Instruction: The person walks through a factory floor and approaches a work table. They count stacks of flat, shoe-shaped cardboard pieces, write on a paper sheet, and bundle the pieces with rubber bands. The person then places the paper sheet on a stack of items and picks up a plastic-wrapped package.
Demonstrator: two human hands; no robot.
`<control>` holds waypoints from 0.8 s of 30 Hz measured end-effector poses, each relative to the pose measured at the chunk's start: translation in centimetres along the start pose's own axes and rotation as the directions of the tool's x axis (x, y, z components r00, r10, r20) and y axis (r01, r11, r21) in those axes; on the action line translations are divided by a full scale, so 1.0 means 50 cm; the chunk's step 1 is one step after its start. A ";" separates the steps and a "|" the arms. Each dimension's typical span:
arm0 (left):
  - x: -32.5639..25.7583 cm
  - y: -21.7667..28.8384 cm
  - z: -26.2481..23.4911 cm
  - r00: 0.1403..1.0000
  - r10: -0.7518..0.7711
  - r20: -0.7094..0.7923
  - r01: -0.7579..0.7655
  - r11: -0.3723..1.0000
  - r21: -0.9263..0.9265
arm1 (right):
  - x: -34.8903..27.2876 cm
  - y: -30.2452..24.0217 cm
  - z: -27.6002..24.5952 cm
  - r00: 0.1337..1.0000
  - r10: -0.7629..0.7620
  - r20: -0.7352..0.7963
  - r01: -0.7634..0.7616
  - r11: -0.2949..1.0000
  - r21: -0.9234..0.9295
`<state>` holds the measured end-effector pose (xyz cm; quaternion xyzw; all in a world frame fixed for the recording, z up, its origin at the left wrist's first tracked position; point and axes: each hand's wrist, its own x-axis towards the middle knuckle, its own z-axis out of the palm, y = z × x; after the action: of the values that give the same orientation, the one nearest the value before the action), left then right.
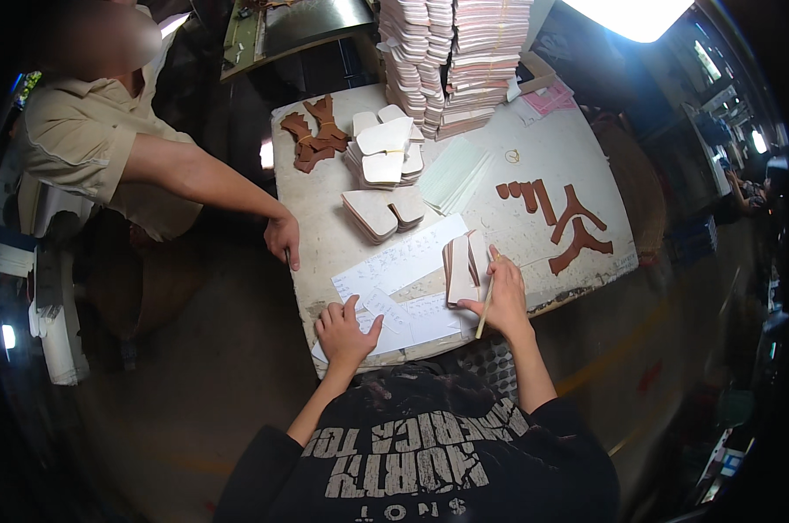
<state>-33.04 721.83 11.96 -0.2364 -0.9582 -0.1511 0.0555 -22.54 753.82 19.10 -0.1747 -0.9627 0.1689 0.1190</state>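
Note:
My left hand (345, 337) lies with its fingers spread on handwritten white paper sheets (412, 253) near the table's front edge. A small paper slip (386, 311) is just beside its fingertips. In my right hand (506, 301) is a slim yellowish pencil (482, 319), slanting between thumb and fingers. That hand also touches the right side of a small stack of pale cut pieces (461, 270) with brown edges, which sits partly over the papers. Whether its fingers grip the stack as well, I cannot tell.
Tall bundles of pale cut pieces (482, 74) rise at the back of the table (586, 157). Smaller stacks (381, 213), pale green sheets (455, 174) and brown cut pieces (578, 231) lie around. A co-worker's hand (282, 240) rests at the left table edge.

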 end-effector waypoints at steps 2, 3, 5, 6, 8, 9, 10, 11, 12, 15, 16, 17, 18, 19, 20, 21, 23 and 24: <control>0.000 0.000 0.002 1.000 0.012 -0.015 -0.012 1.000 0.015 | -0.010 0.018 0.021 0.994 0.057 0.090 -0.059 0.998 0.026; 0.001 0.000 0.003 1.000 0.011 -0.019 -0.011 1.000 0.011 | -0.013 0.025 0.035 0.983 0.093 0.159 -0.110 0.989 0.102; 0.002 0.000 0.004 0.999 0.015 -0.032 -0.015 1.000 0.004 | -0.021 0.038 0.056 0.965 0.137 0.223 -0.186 0.958 0.217; 0.002 0.000 0.005 0.999 0.019 -0.043 -0.019 1.000 0.000 | -0.024 0.043 0.064 0.964 0.151 0.218 -0.207 0.943 0.260; 0.001 -0.001 0.005 0.999 0.020 -0.043 -0.020 1.000 0.002 | -0.032 0.049 0.076 0.982 0.126 0.141 -0.168 0.926 0.338; 0.001 -0.001 0.006 0.999 0.015 -0.035 -0.015 1.000 0.006 | -0.033 0.052 0.080 0.994 0.087 0.065 -0.105 0.925 0.366; -0.001 -0.002 0.007 1.000 0.005 -0.021 -0.005 1.000 -0.002 | -0.036 0.054 0.083 0.999 0.047 -0.008 -0.040 0.918 0.394; -0.001 -0.002 0.008 1.000 0.008 -0.028 -0.008 1.000 -0.007 | -0.037 0.054 0.086 0.998 0.060 -0.001 -0.056 0.928 0.367; -0.003 -0.003 0.008 0.999 0.011 -0.037 -0.011 1.000 0.001 | -0.039 0.053 0.088 0.998 0.056 0.002 -0.054 0.948 0.312; -0.002 -0.003 0.012 0.999 0.012 -0.050 -0.012 1.000 -0.011 | -0.039 0.042 0.089 0.992 -0.029 -0.123 0.050 0.983 0.178; -0.002 -0.003 0.014 0.998 0.012 -0.056 -0.012 1.000 -0.003 | -0.038 0.033 0.089 0.990 -0.015 -0.143 0.045 0.977 0.210; -0.002 -0.003 0.014 0.999 0.008 -0.051 -0.008 1.000 -0.006 | -0.039 0.023 0.086 0.981 0.003 -0.193 0.047 0.967 0.249; -0.002 -0.004 0.015 0.999 0.004 -0.047 -0.005 1.000 -0.008 | -0.038 0.008 0.085 0.970 0.022 -0.244 0.050 0.957 0.286; -0.001 -0.004 0.015 0.999 0.001 -0.044 -0.001 1.000 -0.006 | -0.042 -0.007 0.080 0.945 -0.076 -0.319 0.125 0.983 0.135; -0.001 -0.005 0.015 0.999 0.002 -0.047 -0.002 1.000 -0.008 | -0.044 -0.026 0.079 0.935 -0.084 -0.344 0.149 0.974 0.168; -0.001 -0.005 0.015 0.999 0.002 -0.050 -0.002 1.000 -0.009 | -0.048 -0.044 0.076 0.928 -0.097 -0.359 0.176 0.965 0.195; -0.002 -0.005 0.014 0.999 -0.002 -0.048 0.001 1.000 -0.007 | -0.053 -0.082 0.078 0.907 -0.108 -0.407 0.231 0.936 0.266; -0.002 -0.004 0.013 0.999 -0.003 -0.043 0.003 1.000 -0.006 | -0.055 -0.103 0.087 0.940 -0.064 -0.336 0.209 0.886 0.415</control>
<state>-33.08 721.84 11.26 -0.2317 -0.9567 -0.1590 0.0753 -22.80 747.00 16.57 -0.0983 -0.8774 0.3453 0.3183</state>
